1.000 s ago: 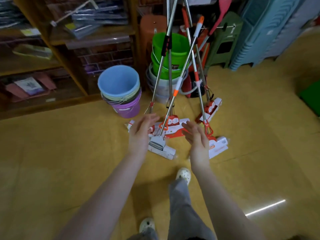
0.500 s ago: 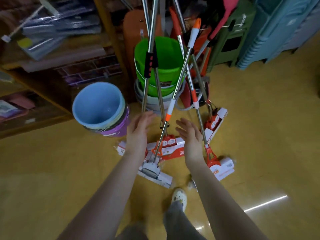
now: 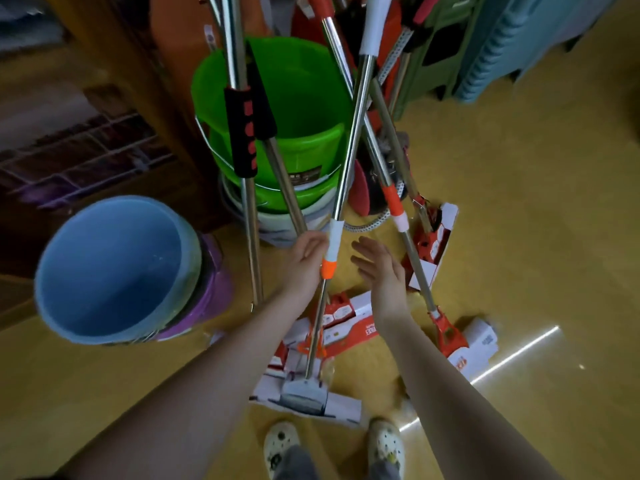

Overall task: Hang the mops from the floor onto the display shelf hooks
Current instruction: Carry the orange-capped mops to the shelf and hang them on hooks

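Our left hand point(image 3: 306, 258) pinches the white-and-orange sleeve of the steel-handled mop point(image 3: 343, 168), just in front of the green plastic bucket point(image 3: 298, 109), likely to lift it; right hand point(image 3: 379, 268) spread beside, empty.

The yellow floor point(image 3: 519, 237) carries everything here. Several boxed mop heads rest on it: a grey-and-white one point(image 3: 304, 396) nearest the white shoes point(image 3: 280, 441), an orange-and-white one point(image 3: 349, 323) just behind it, another point(image 3: 464, 348) to the right, and one point(image 3: 434, 233) farther back — their metal poles lean up toward the stacked green buckets point(image 3: 294, 109). A blue bucket point(image 3: 114, 268) nested in a purple one stands on the floor at the left, beside a wooden shelf unit point(image 3: 145, 81). A bright strip of reflected light point(image 3: 512, 355) crosses the floor — right of the shoes.
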